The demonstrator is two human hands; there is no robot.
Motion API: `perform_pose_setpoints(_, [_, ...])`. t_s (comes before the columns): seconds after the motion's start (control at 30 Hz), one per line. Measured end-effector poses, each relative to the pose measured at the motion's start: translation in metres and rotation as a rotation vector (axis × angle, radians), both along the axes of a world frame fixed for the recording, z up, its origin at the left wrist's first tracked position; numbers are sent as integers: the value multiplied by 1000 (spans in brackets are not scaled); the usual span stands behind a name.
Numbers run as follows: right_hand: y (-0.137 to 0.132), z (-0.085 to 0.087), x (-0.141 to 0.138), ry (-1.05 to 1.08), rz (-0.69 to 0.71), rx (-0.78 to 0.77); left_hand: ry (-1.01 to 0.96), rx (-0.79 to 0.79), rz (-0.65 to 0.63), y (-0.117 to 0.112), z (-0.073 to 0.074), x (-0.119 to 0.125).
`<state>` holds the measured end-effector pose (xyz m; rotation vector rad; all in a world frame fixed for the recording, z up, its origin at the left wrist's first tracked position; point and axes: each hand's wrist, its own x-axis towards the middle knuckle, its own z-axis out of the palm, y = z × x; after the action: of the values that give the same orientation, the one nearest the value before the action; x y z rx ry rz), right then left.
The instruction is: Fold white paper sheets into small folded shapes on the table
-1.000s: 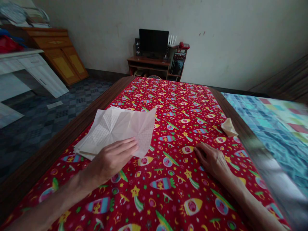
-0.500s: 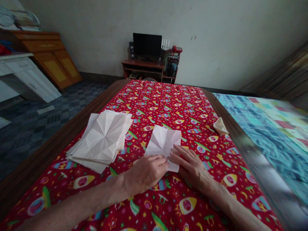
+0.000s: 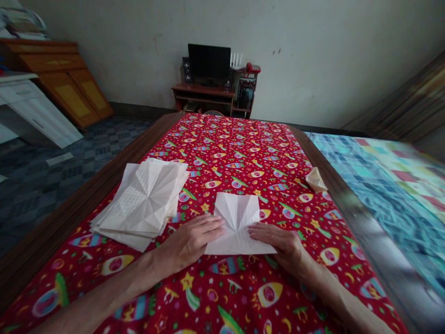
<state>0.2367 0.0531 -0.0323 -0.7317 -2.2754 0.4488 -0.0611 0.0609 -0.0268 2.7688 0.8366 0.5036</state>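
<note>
A creased white sheet of paper [image 3: 237,234] lies on the red patterned cloth in front of me, with fold lines fanning out from its middle. My left hand [image 3: 200,236] rests on its left side, fingers stretched out over the edge. On the opposite side, the fingers of my right hand [image 3: 276,236] lie nearly straight on the paper's right edge. Both thumbs are mostly hidden. To the left is a stack of creased paper sheets [image 3: 148,197], the top one marked by star-like folds. A small folded paper piece [image 3: 315,180] sits by the table's right edge.
The red cloth [image 3: 225,153] covers a table with a dark wooden border [image 3: 128,146]. A bed with blue covers [image 3: 361,185] adjoins it on the right. Beyond the far end stands a desk [image 3: 205,89] with a monitor [image 3: 209,61]. Cabinets [image 3: 74,88] are at left.
My hands have moved apart to the paper's two sides. Its near part now spreads wider, and the sheet sits slightly nearer me. The whole view has shifted a little.
</note>
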Motion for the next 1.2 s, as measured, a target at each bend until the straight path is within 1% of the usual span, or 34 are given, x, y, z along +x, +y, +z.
perform_pose_setpoints(0.1, [-6, 3, 1, 14, 1, -10, -54, 74, -20, -4, 2, 1])
perform_pose_setpoints(0.17, [-9, 5, 1, 21, 5, -29, -103, 99, -11, -7, 2, 2])
perform_pose_setpoints(0.27, [-13, 10, 1, 4, -12, -46, -194, 115, 23, -10, -1, 4])
perform_pose_setpoints(0.33, [-15, 13, -1, -19, -47, -68, -249, 91, 49, -10, -4, 5])
perform_pose_setpoints(0.4, [-16, 14, -4, -40, -131, -155, -285, 50, 111, -9, -8, 7])
perform_pose_setpoints(0.5, [-17, 12, -7, -55, -291, -365, -296, -33, 224, -4, -14, 10])
perform_pose_setpoints(0.57, [-15, 8, -9, -61, -382, -468, -299, -101, 268, 0, -16, 12])
perform_pose_setpoints(0.63, [-13, 5, -12, -63, -463, -516, -280, -155, 307, 3, -16, 15])
perform_pose_setpoints(0.7, [-9, 2, -15, -80, -542, -518, -214, -174, 372, 5, -12, 19])
perform_pose_setpoints(0.8, [-3, 1, -20, -140, -652, -461, -55, -174, 487, 6, -2, 25])
perform_pose_setpoints(0.87, [0, 1, -22, -175, -696, -430, 35, -165, 540, 7, 5, 29])
perform_pose_setpoints(0.93, [2, 1, -23, -194, -712, -418, 98, -141, 569, 8, 9, 31])
perform_pose_setpoints(1.03, [4, 0, -22, -201, -708, -404, 156, -70, 580, 10, 10, 33])
perform_pose_setpoints(1.13, [6, 0, -22, -196, -693, -425, 172, 3, 554, 12, 9, 34])
perform_pose_setpoints(1.2, [6, 0, -22, -194, -700, -442, 170, 24, 537, 12, 9, 34])
